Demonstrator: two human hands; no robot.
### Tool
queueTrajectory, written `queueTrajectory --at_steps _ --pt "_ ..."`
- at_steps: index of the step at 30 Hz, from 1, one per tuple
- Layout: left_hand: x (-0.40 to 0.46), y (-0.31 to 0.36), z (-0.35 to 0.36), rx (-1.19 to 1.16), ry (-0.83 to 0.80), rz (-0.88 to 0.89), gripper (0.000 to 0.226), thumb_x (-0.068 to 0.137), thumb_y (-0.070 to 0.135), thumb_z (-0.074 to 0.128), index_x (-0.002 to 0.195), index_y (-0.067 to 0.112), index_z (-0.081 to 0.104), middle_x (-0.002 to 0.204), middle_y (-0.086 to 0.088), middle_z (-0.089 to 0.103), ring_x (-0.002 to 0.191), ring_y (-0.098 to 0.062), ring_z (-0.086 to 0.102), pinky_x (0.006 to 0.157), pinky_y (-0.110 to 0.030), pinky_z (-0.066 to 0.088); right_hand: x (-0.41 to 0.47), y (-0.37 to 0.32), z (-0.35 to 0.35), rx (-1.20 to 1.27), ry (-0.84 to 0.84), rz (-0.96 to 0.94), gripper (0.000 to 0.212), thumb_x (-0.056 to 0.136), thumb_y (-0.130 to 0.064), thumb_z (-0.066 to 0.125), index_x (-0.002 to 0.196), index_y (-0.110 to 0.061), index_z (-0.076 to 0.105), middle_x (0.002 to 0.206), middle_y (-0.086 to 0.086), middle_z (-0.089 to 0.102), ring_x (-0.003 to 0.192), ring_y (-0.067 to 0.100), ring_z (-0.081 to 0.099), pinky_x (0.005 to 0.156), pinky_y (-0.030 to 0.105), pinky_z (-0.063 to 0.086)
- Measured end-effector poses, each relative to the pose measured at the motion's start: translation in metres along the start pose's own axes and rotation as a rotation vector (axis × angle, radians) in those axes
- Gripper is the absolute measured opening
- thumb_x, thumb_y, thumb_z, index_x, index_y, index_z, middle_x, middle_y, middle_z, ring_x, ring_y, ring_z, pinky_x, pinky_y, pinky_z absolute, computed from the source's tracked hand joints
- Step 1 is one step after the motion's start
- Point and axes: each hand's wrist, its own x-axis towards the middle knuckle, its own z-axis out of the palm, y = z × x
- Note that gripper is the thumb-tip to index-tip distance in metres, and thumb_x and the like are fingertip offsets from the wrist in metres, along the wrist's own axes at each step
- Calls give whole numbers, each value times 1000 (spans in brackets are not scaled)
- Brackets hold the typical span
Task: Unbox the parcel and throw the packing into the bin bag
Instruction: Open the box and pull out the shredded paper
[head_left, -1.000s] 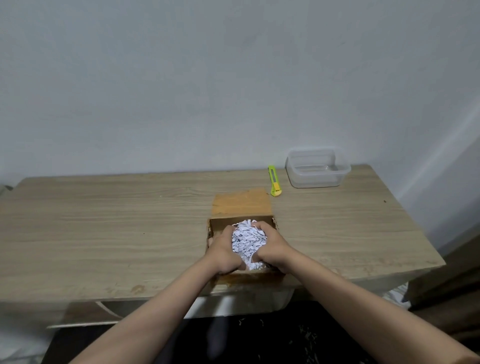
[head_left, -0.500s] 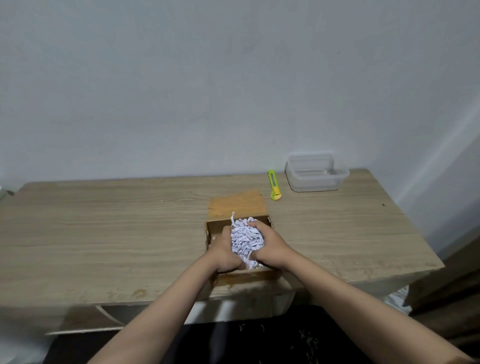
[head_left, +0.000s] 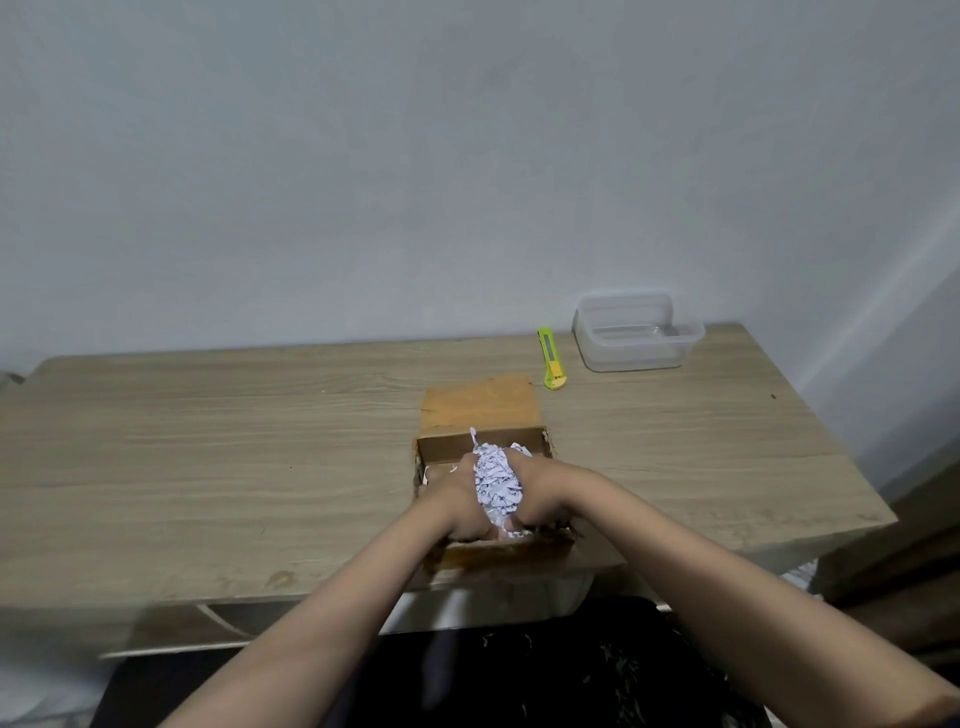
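Note:
An open brown cardboard box (head_left: 480, 444) stands at the near edge of the wooden table (head_left: 208, 467), its lid flap (head_left: 480, 402) lying flat behind it. A wad of white shredded paper (head_left: 496, 480) with dark print is squeezed between my left hand (head_left: 457, 501) and my right hand (head_left: 540, 488), over the box's opening. Both hands press in on it from either side. What lies deeper in the box is hidden by my hands. Below the table's front edge lies a black bin bag (head_left: 571, 670) with scraps of shredded paper on it.
A yellow-green box cutter (head_left: 550, 358) lies behind the box to the right. A clear plastic container (head_left: 636, 332) sits at the table's back right, against the pale wall. A dark wooden piece of furniture (head_left: 914, 545) stands to the right of the table.
My hands have squeezed the shredded paper into a tighter wad and raised it a little in the box. The camera has tilted slightly.

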Motion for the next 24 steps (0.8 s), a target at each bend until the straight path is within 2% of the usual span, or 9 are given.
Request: queueTrajectory --at_steps 3,6,8,10,14,18,24 --pt "-2 -2 2 -45 1 8 108 52 56 73 140 39 13 137 -13 34 127 -36 34 105 -33 36 5 3 0 -1 -31 16 92 73 -17 72 144 -21 13 128 17 50 100 32 62 79 41 58" --pt "-7 -6 0 -106 19 42 111 53 52 76 143 39 12 138 -15 38 131 -33 36 107 -36 37 8 5 4 20 -26 21 98 73 -16 71 146 -23 7 140 19 37 118 34 51 91 40 53" --pt "-10 -6 -1 -126 36 97 109 56 48 78 143 36 14 141 -9 40 131 -30 37 107 -36 37 8 6 11 76 -6 24 99 75 -15 67 148 -23 -1 151 18 20 133 33 37 105 36 42" --pt "-13 -5 0 -177 47 140 101 61 39 80 143 31 22 138 0 44 130 -26 39 106 -35 36 6 7 18 173 41 13 96 77 -16 64 148 -24 0 153 16 12 138 31 29 111 34 34" --pt "-21 -3 0 -275 137 129 100 47 40 69 139 30 31 129 -5 52 128 -24 41 107 -35 35 1 11 28 327 184 -80 85 72 -23 71 142 -27 22 141 17 28 133 30 33 110 34 34" --pt "-24 -4 3 -313 210 114 95 62 24 81 142 30 29 130 -12 44 125 -30 43 104 -29 35 -1 14 37 400 297 -127 90 62 -34 71 142 -29 29 133 14 39 124 25 42 105 25 36" --pt "-30 -2 7 -380 326 142 97 60 24 84 142 25 31 130 -11 43 122 -32 45 103 -36 37 -10 12 31 483 410 -182 78 65 -11 66 137 -24 40 122 8 37 120 25 46 101 23 34"
